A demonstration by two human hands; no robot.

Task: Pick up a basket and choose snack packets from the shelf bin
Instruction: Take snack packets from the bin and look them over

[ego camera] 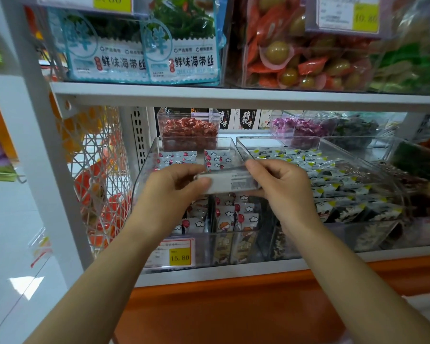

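1. White shop shelving (pixel 209 94) fills your view, lined with clear bins of wrapped snacks.
2. Your left hand (pixel 170 188) pinches one end of a white snack packet (pixel 230 181), thumb against fingers.
3. Your right hand (pixel 281 184) pinches the other end.
4. You hold the packet level above the clear bin (pixel 184 145) of balloon-print packets, behind a yellow price tag (pixel 180 256).

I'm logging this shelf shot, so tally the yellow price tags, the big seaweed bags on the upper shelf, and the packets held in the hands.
Yellow price tags: 3
Seaweed bags: 2
Held packets: 1, between left hand and right hand
Total: 6
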